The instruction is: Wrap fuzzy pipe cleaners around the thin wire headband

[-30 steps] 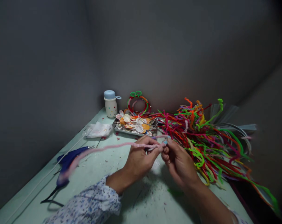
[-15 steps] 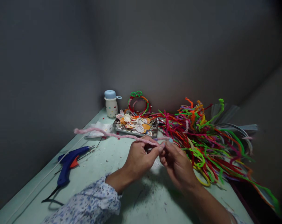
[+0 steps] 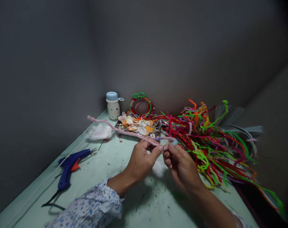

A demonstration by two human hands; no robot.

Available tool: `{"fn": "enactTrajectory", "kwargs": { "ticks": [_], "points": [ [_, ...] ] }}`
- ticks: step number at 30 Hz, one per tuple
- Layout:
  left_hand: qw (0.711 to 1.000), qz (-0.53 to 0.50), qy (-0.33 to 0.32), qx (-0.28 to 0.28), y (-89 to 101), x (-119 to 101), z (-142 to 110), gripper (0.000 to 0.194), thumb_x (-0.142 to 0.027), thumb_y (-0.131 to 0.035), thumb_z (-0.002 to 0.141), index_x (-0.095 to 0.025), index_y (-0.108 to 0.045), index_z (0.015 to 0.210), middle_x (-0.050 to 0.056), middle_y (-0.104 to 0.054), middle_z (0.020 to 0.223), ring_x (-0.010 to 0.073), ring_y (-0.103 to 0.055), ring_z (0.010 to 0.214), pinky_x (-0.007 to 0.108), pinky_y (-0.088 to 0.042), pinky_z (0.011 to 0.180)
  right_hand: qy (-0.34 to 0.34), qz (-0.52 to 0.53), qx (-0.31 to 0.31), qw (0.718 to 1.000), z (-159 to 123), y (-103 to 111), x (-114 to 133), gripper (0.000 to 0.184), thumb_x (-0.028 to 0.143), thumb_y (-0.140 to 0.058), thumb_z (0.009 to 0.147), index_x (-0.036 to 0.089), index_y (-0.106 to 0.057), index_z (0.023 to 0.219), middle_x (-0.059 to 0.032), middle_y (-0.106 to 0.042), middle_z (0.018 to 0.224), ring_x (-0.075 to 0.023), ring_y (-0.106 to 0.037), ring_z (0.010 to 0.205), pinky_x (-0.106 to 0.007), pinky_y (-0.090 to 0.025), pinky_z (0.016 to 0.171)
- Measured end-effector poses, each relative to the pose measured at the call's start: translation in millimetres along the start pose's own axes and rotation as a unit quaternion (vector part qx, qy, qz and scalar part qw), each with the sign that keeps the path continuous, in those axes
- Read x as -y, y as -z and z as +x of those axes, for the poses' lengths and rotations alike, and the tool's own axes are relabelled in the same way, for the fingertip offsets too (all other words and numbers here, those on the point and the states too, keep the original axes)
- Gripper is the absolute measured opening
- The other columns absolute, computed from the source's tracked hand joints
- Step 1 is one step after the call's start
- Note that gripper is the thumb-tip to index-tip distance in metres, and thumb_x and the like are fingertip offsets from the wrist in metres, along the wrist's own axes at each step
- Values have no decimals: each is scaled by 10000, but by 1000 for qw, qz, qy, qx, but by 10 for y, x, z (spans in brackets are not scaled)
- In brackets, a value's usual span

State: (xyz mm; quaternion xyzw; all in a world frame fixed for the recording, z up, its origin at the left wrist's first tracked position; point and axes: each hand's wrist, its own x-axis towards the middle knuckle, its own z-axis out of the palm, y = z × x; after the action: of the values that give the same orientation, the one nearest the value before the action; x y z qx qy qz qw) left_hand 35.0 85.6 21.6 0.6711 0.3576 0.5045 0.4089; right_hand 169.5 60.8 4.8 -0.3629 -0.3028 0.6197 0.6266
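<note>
A fuzzy pink pipe cleaner (image 3: 121, 130) runs out to the upper left from the fingers of my left hand (image 3: 142, 161), which pinches it between thumb and index finger. My right hand (image 3: 182, 166) is closed close beside the left fingertips, gripping a short pink end of the work. Above the fingers a purple and light-blue strip (image 3: 166, 138) curves from one hand to the other; how it joins the pink one is hidden. Both hands hang over the near middle of the table.
A blue glue gun (image 3: 69, 166) with its cord lies left on the pale green table (image 3: 103, 171). Behind it is a plastic bag (image 3: 100, 132). A lidded bottle (image 3: 113, 107), a tray (image 3: 134, 134) of flower cut-outs and a decorated hoop (image 3: 150, 107) stand at the back. Many pipe cleaners (image 3: 206, 139) heap at right.
The loose end of the pink pipe cleaner has swung up and to the right. My left fingertips have drawn slightly left, away from the right ones. The purple strip shows more.
</note>
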Motion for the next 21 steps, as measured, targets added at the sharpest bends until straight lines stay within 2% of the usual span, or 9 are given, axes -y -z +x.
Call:
{"fn": "enactTrajectory", "kwargs": {
  "ticks": [6,16,21],
  "points": [
    [999,-17,41,14,13,-32,4,146,-248,-568,819,-146,-630,735,29,-628,747,151,-565,743,287,-448,734,0,-14,2,1000,-17,-4,-1,210,356,-721,744,156,-656,740,19,-556,617,-51,-444,497,-137,-352,426],
    [997,-33,72,20,16,-6,19,180,-304,-577,812,-143,-625,747,33,-624,740,155,-551,741,288,-435,738,2,-49,1,999,-4,-13,-7,261,401,-722,732,155,-640,765,8,-591,645,-62,-490,499,-153,-363,427],
    [997,-30,70,20,20,43,23,246,-360,-545,841,-152,-616,731,3,-583,686,132,-513,673,252,-423,665,9,-43,-2,999,-3,-8,-2,267,407,-742,703,162,-652,761,9,-590,638,-68,-488,504,-159,-367,430]
  ]
}}
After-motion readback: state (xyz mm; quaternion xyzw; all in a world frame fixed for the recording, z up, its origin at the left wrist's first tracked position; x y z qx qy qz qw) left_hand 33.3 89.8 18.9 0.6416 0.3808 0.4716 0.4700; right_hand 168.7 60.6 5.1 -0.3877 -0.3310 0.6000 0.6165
